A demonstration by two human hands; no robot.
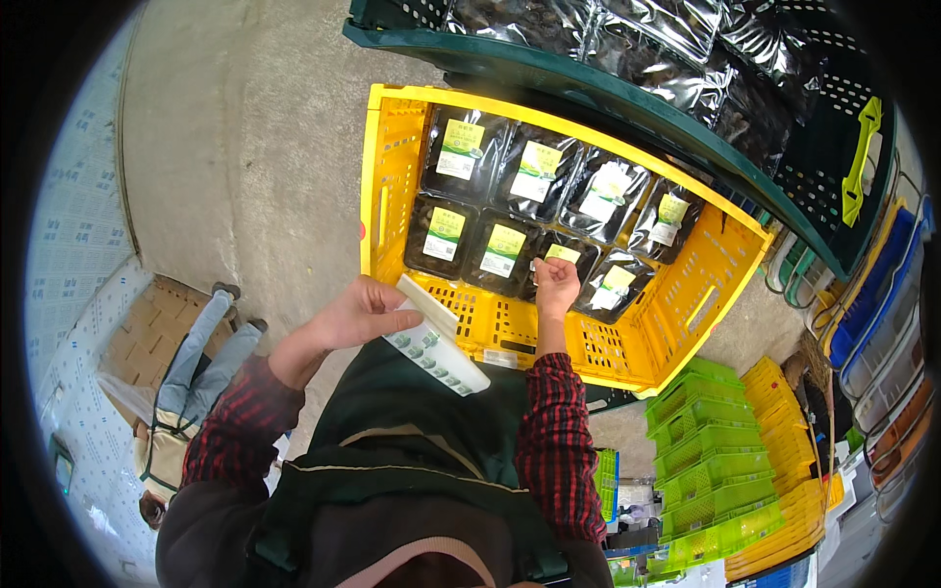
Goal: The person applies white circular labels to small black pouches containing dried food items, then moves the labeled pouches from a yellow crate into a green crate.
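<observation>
A yellow plastic crate (375, 184) lies before me, holding two rows of film-wrapped black trays (459, 152) with green-and-white labels. My left hand (371, 312), at the crate's near left edge, grips a folded strip of white backing paper (434, 360) with small green printed marks. Over a tray in the near row is my right hand (556, 283), fingers bent and pinched beside a green-and-white label (563, 253). Whether those fingertips hold the label or only press at it cannot be told. That label and its tray are partly hidden by the hand.
A dark green crate (573, 70) with more wrapped trays overlaps the far side. Stacked lime-green crates (709, 456) and yellow crates (779, 434) stand at the lower right. Another person (195, 382) is at the left, near cardboard (158, 316). Blue and clear bins line the right.
</observation>
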